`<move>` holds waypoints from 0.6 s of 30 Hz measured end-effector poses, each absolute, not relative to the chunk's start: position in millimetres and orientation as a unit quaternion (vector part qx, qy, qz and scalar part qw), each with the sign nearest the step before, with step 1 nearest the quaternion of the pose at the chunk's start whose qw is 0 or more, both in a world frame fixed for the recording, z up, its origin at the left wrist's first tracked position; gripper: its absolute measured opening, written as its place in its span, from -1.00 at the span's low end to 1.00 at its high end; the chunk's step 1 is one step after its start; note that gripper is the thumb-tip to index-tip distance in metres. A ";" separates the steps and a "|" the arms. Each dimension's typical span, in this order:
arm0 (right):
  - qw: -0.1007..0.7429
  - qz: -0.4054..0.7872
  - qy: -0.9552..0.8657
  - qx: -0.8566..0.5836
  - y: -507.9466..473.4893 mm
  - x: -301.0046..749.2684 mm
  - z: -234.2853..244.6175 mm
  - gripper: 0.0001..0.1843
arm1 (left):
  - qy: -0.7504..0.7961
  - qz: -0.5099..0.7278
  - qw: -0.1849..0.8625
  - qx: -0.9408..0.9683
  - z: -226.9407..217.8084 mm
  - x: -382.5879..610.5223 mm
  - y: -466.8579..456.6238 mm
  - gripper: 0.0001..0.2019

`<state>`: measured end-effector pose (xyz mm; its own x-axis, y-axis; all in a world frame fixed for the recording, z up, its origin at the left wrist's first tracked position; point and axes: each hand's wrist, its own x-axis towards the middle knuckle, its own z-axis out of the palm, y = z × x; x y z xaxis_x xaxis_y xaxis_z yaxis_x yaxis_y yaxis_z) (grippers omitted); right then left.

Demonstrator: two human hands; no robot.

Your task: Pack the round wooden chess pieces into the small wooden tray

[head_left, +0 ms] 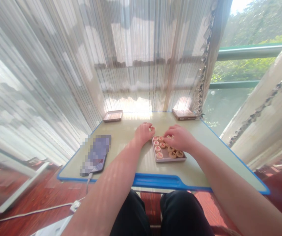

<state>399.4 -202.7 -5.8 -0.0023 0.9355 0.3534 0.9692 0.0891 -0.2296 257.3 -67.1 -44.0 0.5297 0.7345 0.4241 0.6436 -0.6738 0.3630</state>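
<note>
A shallow open box (pixel 169 160) lies in the middle of the table, holding round wooden xiangqi pieces. Red-marked pieces (pixel 157 148) line its left side, and black-marked pieces (pixel 179 154) sit toward the right. My left hand (pixel 144 132) is at the box's far left corner, its fingers curled round a xiangqi piece (pixel 152 128). Over the far right part of the box, my right hand (pixel 180 137) has its thumb and fingers closed at a pale piece (pixel 170 137). That hand hides some of the pieces beneath it.
A shallow tray (pixel 113 116) rests at the table's far left corner, and a flat closed box (pixel 184 114) at the far right. A phone (pixel 97 154) with a cable lies on the left. A blue pencil groove (pixel 157 181) runs along the front edge. Curtains hang behind.
</note>
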 end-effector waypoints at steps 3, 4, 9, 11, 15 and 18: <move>0.289 -0.108 -0.622 -0.720 -195.6 419.0 -9.8 -0.70 | 0.395 0.269 0.088 0.874 -39.3 255.4 -69.1 -0.75; 0.294 -0.129 -0.596 -0.736 -193.1 426.0 -12.7 -0.65 | 0.394 0.266 0.091 0.875 -37.4 254.6 -69.8 -0.76; 0.227 -0.125 -0.551 -0.793 -183.1 449.0 -29.8 -0.60 | 0.379 0.275 0.091 0.879 -32.8 252.2 -72.1 -0.79; 0.199 -0.104 -0.561 -0.797 -180.6 452.9 -33.6 -0.62 | 0.378 0.277 0.088 0.879 -33.5 252.0 -72.3 -0.80; 0.182 -0.030 -0.563 -0.806 -176.8 458.9 -35.4 -0.64 | 0.390 0.266 0.086 0.878 -35.3 251.7 -70.1 -0.84; 0.207 -0.022 -0.543 -0.813 -173.6 462.5 -36.0 -0.62 | 0.397 0.274 0.082 0.872 -35.8 251.7 -67.8 -0.86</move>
<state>462.5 -173.6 -36.0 0.4083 0.8749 0.2603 0.8928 -0.3234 -0.3135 251.7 -67.8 -35.8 0.5339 0.7379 0.4128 0.6478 -0.6708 0.3611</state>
